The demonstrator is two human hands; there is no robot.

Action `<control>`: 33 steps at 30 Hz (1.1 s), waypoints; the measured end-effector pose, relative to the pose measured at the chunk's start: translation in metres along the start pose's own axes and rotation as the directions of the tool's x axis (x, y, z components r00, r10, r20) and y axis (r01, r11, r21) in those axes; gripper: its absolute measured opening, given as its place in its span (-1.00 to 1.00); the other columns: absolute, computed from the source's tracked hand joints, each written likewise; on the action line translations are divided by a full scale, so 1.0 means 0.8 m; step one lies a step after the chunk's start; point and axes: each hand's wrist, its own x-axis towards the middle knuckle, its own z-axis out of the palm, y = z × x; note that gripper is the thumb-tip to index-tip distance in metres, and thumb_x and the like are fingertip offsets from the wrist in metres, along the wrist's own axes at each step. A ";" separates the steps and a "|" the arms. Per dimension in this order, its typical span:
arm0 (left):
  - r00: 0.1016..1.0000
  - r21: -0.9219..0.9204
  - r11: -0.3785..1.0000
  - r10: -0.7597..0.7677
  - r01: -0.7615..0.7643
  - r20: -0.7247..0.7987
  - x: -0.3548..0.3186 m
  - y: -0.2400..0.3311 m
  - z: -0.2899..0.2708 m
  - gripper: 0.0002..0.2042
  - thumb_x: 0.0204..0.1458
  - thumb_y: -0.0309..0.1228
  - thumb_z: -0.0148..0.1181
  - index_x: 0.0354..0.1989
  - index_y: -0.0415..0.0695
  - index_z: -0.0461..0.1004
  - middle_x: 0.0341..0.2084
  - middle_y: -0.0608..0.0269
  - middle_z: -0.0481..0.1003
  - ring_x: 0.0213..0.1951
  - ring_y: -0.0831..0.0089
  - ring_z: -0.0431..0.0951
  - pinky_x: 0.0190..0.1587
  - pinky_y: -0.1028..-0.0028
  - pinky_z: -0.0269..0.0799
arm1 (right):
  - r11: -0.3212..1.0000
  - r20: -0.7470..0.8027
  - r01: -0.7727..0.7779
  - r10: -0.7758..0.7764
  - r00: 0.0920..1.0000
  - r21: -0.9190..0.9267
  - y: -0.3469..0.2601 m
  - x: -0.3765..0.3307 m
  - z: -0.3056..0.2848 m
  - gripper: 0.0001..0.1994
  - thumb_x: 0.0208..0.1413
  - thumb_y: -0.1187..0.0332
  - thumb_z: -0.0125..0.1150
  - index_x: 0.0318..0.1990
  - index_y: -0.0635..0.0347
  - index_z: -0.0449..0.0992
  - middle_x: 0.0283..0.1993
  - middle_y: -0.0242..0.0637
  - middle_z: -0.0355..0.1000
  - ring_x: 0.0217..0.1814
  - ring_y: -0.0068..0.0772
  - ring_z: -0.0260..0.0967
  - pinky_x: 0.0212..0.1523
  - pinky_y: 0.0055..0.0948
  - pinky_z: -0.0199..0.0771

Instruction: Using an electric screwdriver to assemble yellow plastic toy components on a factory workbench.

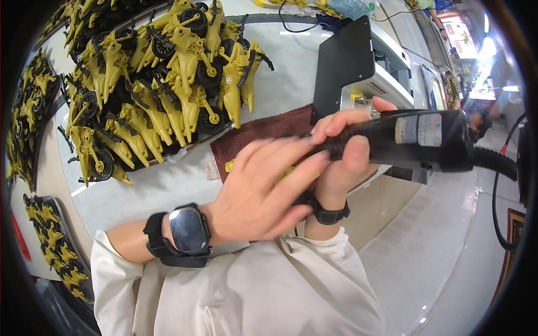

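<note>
nearest the camera are cream sleeves (241, 291) and two wrists, the left one carrying a black wrist device (188, 229) with a glossy face. just above it the left hand (260, 193) lies flat, fingers straight and close together, pressing down on the dark red cloth (263, 131); a sliver of yellow shows under the palm, but what it covers cannot be made out.

the right hand (344, 151) crosses over the left, just to the cloth's right side, its fingers wrapped tight around the black power tool (414, 140), thumb along the near side. the tool's thick body runs out to the right of the cloth and ends in a black hose or cable (496, 162) that loops down toward the floor. its working tip is hidden behind the hands, so contact with the part cannot be told.

judging from this, the step goes best with the left palm kept heavy and flat so nothing slides on the cloth, and the tool held level with the cable's pull not twisting the wrist.

beyond the cloth, up and right, stands a black and white machine (364, 67). up and left of the cloth, a big heap of yellow toy motorcycles (162, 84) with black wheels covers the pale table (145, 190); more lie on trays at the far left.
</note>
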 end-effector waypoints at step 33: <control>0.848 0.424 0.906 -0.234 0.012 0.476 -0.057 -0.017 0.030 -0.33 -0.08 0.14 0.05 0.11 -0.10 0.30 0.18 0.08 0.18 0.09 0.23 0.24 0.01 0.19 0.13 | 0.990 -0.065 0.070 -0.062 0.996 0.122 -0.066 0.025 -0.093 -0.38 0.08 0.05 0.17 0.10 0.24 0.04 -0.52 -0.15 0.34 -0.67 -0.32 0.27 -0.55 -0.35 0.36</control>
